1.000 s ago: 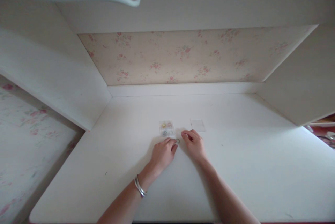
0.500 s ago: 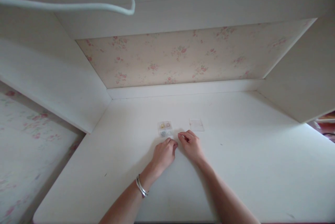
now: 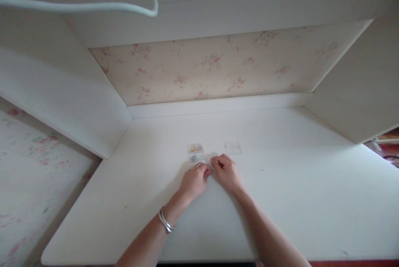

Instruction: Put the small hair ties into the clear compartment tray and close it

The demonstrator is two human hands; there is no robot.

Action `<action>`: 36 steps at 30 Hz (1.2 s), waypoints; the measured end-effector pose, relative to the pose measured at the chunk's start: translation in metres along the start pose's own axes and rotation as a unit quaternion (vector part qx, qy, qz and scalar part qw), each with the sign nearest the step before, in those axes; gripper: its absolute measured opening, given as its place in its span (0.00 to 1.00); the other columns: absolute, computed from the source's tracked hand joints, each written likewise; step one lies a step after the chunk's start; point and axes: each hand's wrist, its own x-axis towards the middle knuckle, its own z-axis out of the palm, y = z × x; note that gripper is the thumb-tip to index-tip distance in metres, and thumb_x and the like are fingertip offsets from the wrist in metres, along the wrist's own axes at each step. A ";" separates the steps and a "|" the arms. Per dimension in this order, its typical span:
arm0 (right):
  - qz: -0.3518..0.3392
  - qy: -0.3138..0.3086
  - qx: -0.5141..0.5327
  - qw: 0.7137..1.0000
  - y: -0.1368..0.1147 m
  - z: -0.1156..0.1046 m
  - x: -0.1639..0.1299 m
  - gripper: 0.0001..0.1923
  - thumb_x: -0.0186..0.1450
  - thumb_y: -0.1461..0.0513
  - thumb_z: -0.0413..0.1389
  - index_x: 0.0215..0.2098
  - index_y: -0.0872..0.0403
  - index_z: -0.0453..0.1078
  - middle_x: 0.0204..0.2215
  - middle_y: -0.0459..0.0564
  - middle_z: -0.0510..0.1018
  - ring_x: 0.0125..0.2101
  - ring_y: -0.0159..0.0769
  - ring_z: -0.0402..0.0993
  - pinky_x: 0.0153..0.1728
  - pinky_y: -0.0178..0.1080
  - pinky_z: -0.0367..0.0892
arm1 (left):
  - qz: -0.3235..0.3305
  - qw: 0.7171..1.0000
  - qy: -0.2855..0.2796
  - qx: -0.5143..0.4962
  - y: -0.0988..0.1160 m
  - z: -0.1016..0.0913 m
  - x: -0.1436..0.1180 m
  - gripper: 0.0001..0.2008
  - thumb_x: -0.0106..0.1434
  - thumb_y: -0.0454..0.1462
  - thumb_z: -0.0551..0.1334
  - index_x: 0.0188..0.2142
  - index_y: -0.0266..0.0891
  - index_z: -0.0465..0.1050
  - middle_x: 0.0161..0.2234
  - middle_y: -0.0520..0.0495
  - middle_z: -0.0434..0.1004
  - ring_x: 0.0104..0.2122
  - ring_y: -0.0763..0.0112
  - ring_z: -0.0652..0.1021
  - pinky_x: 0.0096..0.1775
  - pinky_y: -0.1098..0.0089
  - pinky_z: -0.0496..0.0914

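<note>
A small clear compartment box (image 3: 195, 152) lies on the white desk, with ring-like pieces in its sections, gold and silver in tone. Just in front of it is my left hand (image 3: 195, 178), its fingers curled and pinched together; a silver bangle (image 3: 166, 220) circles that wrist. My right hand (image 3: 226, 171) is beside it, thumb and forefinger closed in a pinch. Whatever sits in either pinch is too small or hidden to make out. A flat clear lid-like piece (image 3: 232, 147) rests just beyond my right hand.
The white desk (image 3: 289, 204) is bounded by side panels and a low back strip (image 3: 218, 105) under floral wallpaper (image 3: 199, 67). A white bar or cable (image 3: 77, 7) crosses the upper left. Reddish items (image 3: 388, 149) show past the right edge.
The view has shifted slightly. Both hands keep nearly the same pinched pose in front of the compartment box.
</note>
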 end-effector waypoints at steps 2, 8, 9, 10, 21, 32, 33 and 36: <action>-0.002 -0.009 -0.002 1.000 0.000 -0.001 0.000 0.13 0.63 0.56 0.50 0.34 0.52 0.75 0.28 0.48 0.73 0.25 0.30 0.66 0.28 0.34 0.61 | -0.003 0.999 0.035 -0.027 -0.002 -0.005 0.003 0.09 0.65 0.35 0.53 0.37 0.40 0.72 0.36 0.47 0.76 0.37 0.68 0.76 0.40 0.70 0.67; -0.063 -0.123 -0.033 0.990 -0.001 -0.008 -0.002 0.09 0.62 0.58 0.53 0.35 0.50 0.75 0.31 0.46 0.73 0.25 0.28 0.66 0.28 0.32 0.60 | -0.015 0.994 0.107 0.011 -0.013 -0.025 0.021 0.10 0.66 0.37 0.53 0.38 0.42 0.73 0.37 0.48 0.77 0.38 0.70 0.75 0.41 0.71 0.67; -0.075 -0.134 -0.045 0.987 -0.001 -0.010 -0.002 0.08 0.61 0.59 0.54 0.36 0.50 0.75 0.32 0.47 0.72 0.26 0.28 0.66 0.28 0.32 0.61 | -0.025 0.994 0.102 0.025 -0.015 -0.026 0.025 0.10 0.66 0.37 0.53 0.38 0.42 0.73 0.38 0.48 0.77 0.38 0.70 0.75 0.41 0.71 0.67; -0.084 -0.142 -0.060 0.985 -0.001 -0.011 -0.003 0.08 0.60 0.59 0.55 0.36 0.49 0.75 0.34 0.47 0.72 0.27 0.28 0.66 0.29 0.32 0.61 | -0.032 0.994 0.095 0.035 -0.017 -0.027 0.028 0.10 0.66 0.37 0.53 0.38 0.43 0.73 0.37 0.48 0.77 0.37 0.70 0.76 0.40 0.71 0.67; -0.115 -0.169 -0.172 0.964 -0.012 -0.011 -0.012 0.10 0.64 0.63 0.49 0.32 0.51 0.73 0.32 0.46 0.71 0.32 0.30 0.68 0.39 0.37 0.58 | -0.072 0.980 0.148 -0.110 -0.058 -0.025 0.009 0.15 0.65 0.42 0.52 0.40 0.38 0.74 0.38 0.45 0.78 0.36 0.70 0.76 0.40 0.71 0.68; -0.018 -0.074 -0.025 0.997 -0.026 0.005 0.016 0.12 0.64 0.55 0.50 0.33 0.52 0.72 0.30 0.48 0.69 0.28 0.32 0.65 0.30 0.35 0.61 | -0.086 0.970 0.133 -0.182 -0.073 -0.018 -0.011 0.16 0.64 0.43 0.52 0.40 0.38 0.75 0.35 0.47 0.78 0.31 0.71 0.74 0.36 0.71 0.67; -0.026 -0.063 -0.030 0.997 -0.028 0.008 0.020 0.12 0.64 0.56 0.50 0.33 0.52 0.73 0.31 0.48 0.69 0.29 0.33 0.65 0.31 0.36 0.62 | -0.090 0.969 0.135 -0.187 -0.073 -0.018 -0.011 0.16 0.64 0.43 0.52 0.40 0.38 0.75 0.35 0.47 0.78 0.31 0.71 0.74 0.36 0.71 0.67; -0.054 -0.067 -0.056 0.995 -0.030 0.018 0.027 0.11 0.65 0.57 0.50 0.34 0.51 0.73 0.32 0.48 0.69 0.31 0.33 0.67 0.34 0.37 0.63 | -0.086 0.965 0.133 -0.209 -0.076 -0.018 -0.013 0.16 0.64 0.43 0.53 0.40 0.38 0.75 0.35 0.47 0.78 0.31 0.71 0.74 0.36 0.72 0.67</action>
